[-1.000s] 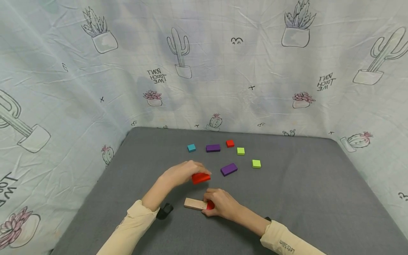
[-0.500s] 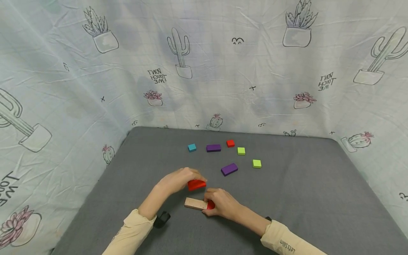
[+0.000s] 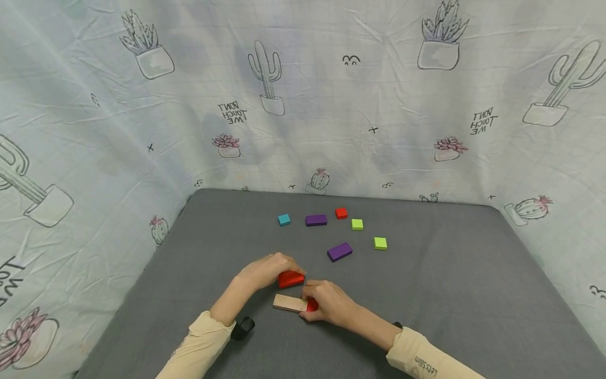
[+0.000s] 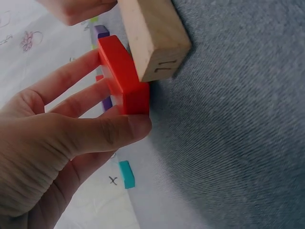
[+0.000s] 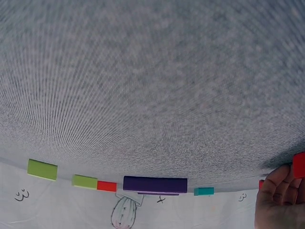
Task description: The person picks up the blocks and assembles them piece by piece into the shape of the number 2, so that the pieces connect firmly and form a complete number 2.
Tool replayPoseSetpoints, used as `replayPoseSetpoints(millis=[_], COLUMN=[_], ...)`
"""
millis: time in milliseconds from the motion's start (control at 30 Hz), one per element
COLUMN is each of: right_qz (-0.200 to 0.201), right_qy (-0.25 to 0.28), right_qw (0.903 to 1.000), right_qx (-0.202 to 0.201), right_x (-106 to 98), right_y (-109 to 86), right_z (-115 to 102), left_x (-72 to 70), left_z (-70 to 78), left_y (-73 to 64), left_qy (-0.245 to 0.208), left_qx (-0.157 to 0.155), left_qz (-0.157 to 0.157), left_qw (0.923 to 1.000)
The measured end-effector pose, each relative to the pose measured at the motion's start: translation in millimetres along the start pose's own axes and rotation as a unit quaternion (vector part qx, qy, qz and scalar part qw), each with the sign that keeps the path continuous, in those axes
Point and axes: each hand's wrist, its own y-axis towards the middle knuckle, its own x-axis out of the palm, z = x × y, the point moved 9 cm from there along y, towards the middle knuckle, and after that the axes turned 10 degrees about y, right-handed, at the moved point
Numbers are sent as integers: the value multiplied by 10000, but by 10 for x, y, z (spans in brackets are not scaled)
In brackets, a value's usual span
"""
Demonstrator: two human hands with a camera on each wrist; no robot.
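Observation:
My left hand [image 3: 270, 271] pinches a long red block [image 3: 291, 279] between thumb and fingers. In the left wrist view, the red block [image 4: 126, 76] is close beside a plain wooden block [image 4: 155, 38] with dark marks on its end face. This wooden block [image 3: 289, 302] lies flat on the grey table in the head view. At its right end my right hand [image 3: 329, 302] curls its fingers and thumb around a smaller red piece [image 3: 312, 305], mostly covered by the hand. In the right wrist view, the left hand [image 5: 281, 195] and its red block [image 5: 299, 165] appear at the right edge.
Farther back on the grey table [image 3: 450, 284] lie two purple blocks [image 3: 340, 252], a blue block [image 3: 284, 220], a small red block [image 3: 341, 213] and two lime green blocks [image 3: 380, 243]. A patterned cloth [image 3: 303, 105] hangs behind the table.
My left hand has brought the long red block nearer and slightly left, down toward the wooden block. The right hand stays in place.

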Motion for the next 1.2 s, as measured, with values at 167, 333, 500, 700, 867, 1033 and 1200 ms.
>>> replayPoseSetpoints(millis=[167, 333, 500, 700, 867, 1033, 1200], right_qz=[23, 31, 57, 151, 238, 199, 128], right_qy=[20, 28, -9, -49, -133, -103, -64], right_qw=[10000, 10000, 10000, 9997, 9992, 9995, 9998], right_qx=[-25, -24, -81, -184, -301, -238, -163], right_x=[-4, -6, -10, -21, -30, -20, -7], right_y=[-2, -9, -13, -16, -22, -19, -9], right_z=[-4, -2, -12, -26, -38, -26, -22], left_x=[40, 42, 65, 61, 70, 75, -2], left_z=[30, 72, 85, 131, 163, 177, 136], left_y=[8, -11, -26, -31, -34, -39, -121], left_qy=[165, 190, 198, 218, 103, 16, -75], left_qx=[60, 141, 117, 208, 259, 332, 128], left_qz=[-64, -12, -50, -64, -108, -44, 130], left_qw=[9998, 9997, 9997, 9995, 9996, 9994, 9998])
